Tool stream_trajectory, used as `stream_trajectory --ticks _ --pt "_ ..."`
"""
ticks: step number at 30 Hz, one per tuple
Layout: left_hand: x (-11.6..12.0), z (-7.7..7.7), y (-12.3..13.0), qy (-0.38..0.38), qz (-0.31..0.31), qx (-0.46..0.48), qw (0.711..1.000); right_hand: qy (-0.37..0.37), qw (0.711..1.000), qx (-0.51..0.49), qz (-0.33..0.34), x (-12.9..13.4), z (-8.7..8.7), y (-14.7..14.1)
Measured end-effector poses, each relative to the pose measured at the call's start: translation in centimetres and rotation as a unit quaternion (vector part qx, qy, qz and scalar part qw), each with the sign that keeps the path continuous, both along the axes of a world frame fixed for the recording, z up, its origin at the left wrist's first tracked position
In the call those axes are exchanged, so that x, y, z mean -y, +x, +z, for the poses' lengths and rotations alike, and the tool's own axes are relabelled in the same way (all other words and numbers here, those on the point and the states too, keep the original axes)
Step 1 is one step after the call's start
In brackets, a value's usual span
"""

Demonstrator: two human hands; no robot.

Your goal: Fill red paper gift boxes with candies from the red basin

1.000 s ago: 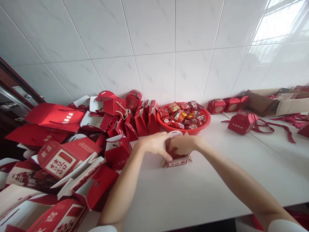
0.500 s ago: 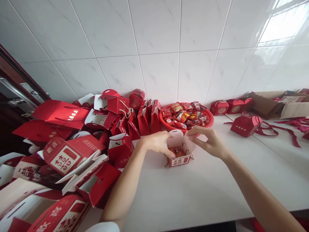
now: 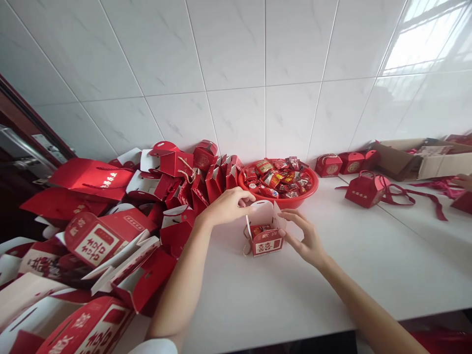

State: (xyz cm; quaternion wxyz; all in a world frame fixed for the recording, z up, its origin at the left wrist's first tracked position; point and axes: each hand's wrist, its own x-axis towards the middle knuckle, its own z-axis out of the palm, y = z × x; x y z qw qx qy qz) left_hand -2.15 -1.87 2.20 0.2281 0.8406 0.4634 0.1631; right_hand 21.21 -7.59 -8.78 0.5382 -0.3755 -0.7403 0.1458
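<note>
A small red and white paper gift box (image 3: pixel 268 246) with white double-happiness printing stands upright on the table in front of me, its top flaps raised. Wrapped sweets (image 3: pixel 260 229) show inside it, and a rope handle (image 3: pixel 246 242) hangs at its left side. My left hand (image 3: pixel 229 205) is at the upper left of the box, fingers curled and closed at the edge of a raised flap. From the right, my right hand (image 3: pixel 303 237) grips the box, thumb at the front flap and fingers at the right flap.
Behind the box sits a red basin (image 3: pixel 308 194) full of wrapped sweets. Open red boxes (image 3: pixel 110 231) are heaped at left. To the right are a ribboned box (image 3: pixel 365 191), several closed boxes (image 3: pixel 329 165), a cardboard carton (image 3: pixel 442 166) and another person's hand (image 3: pixel 463 182).
The box's front flap has come up over the opening. My left hand has lifted from inside the box to its upper left edge; my right hand has moved lower along the right side.
</note>
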Motion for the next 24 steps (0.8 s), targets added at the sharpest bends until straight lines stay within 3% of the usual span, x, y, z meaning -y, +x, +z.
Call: stream_trajectory --ticks 7,14,18,24 --pt "0.3 -0.2 1.0 -0.006 -0.008 0.023 1.0 0.027 0.998 0.053 0.037 0.3 -1.3 -0.8" --pt "0.4 -0.3 1.1 -0.043 -0.014 0.027 0.999 0.041 0.995 0.08 0.048 0.4 -1.3 -1.2" --pt "0.4 -1.1 1.6 -0.04 -0.034 -0.013 0.999 0.039 0.995 0.075 0.051 0.4 -1.3 -1.2" --pt "1.1 -2.5 3.2 0.029 -0.041 -0.098 0.994 0.038 0.995 0.076 0.054 0.3 -1.5 -1.3"
